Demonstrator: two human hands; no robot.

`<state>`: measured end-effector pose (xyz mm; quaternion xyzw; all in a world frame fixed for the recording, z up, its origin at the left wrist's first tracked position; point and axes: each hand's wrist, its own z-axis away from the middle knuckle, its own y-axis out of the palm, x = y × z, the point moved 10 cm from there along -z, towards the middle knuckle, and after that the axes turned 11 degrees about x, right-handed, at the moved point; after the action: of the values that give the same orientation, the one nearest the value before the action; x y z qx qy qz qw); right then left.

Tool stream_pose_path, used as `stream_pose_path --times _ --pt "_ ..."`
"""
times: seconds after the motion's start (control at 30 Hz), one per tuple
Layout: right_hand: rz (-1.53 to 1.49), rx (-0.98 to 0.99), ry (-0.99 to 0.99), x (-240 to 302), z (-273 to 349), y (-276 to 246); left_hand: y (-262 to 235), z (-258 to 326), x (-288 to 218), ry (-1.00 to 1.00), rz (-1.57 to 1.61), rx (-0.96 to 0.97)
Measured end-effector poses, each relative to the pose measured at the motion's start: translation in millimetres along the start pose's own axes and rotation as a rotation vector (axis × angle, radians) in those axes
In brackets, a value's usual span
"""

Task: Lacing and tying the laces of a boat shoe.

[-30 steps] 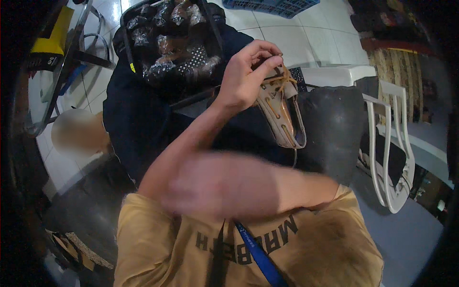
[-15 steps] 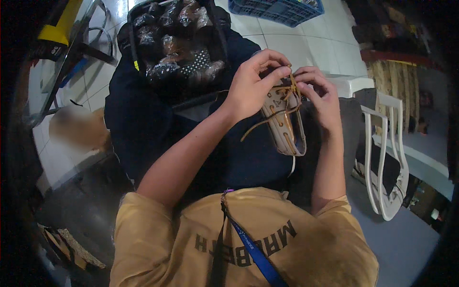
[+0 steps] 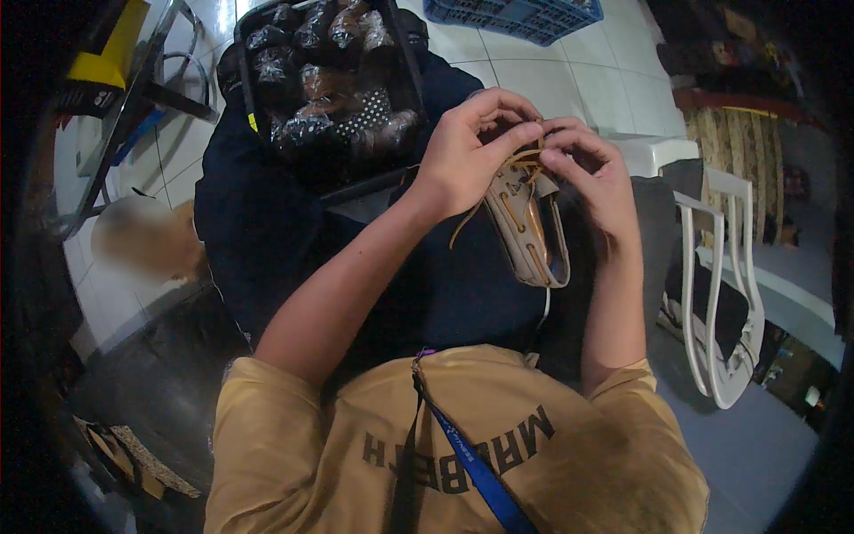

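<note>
A pale boat shoe (image 3: 520, 222) with brown side lacing hangs above my dark-trousered lap, its heel end toward me. A tan leather lace (image 3: 525, 157) crosses its far end, and one loose end dangles on the left side. My left hand (image 3: 480, 147) is closed with thumb and forefinger pinched on the lace at the top of the shoe. Close beside it, my right hand (image 3: 594, 173) pinches the lace too, its fingertips nearly touching the left ones. The fingers hide part of the lace and the shoe's far end.
A black crate (image 3: 334, 98) of plastic-wrapped shoes stands just beyond my knees. Farther off is a blue crate (image 3: 525, 22) on the tiled floor. A white plastic chair (image 3: 734, 294) is at the right; a metal frame (image 3: 133, 98) and another person's head (image 3: 142, 238) are at the left.
The right fingertips have shifted slightly left toward the left ones. The lace strand that stood up between the hands now lies lower, and its loose end hangs closer to the shoe.
</note>
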<state>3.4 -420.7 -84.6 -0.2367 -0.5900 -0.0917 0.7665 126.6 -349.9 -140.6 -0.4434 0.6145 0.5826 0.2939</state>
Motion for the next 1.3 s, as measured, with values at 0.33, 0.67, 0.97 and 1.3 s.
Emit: stream_pose_path --times 0.33,0.67,0.97,1.3 --pt "0.257 0.001 -0.101 27 -2 3 2 -2 -16 -0.021 -0.078 0.104" --pt "0.192 -0.068 -0.154 19 9 1 3 -1 -18 -0.183 -0.117 0.211" --pt "0.196 -0.187 -0.165 17 17 -1 2 6 -46 0.176 -0.435 -0.027" --pt "0.795 -0.281 -0.286 65 24 18 7 11 -35 0.077 -0.241 -0.066"
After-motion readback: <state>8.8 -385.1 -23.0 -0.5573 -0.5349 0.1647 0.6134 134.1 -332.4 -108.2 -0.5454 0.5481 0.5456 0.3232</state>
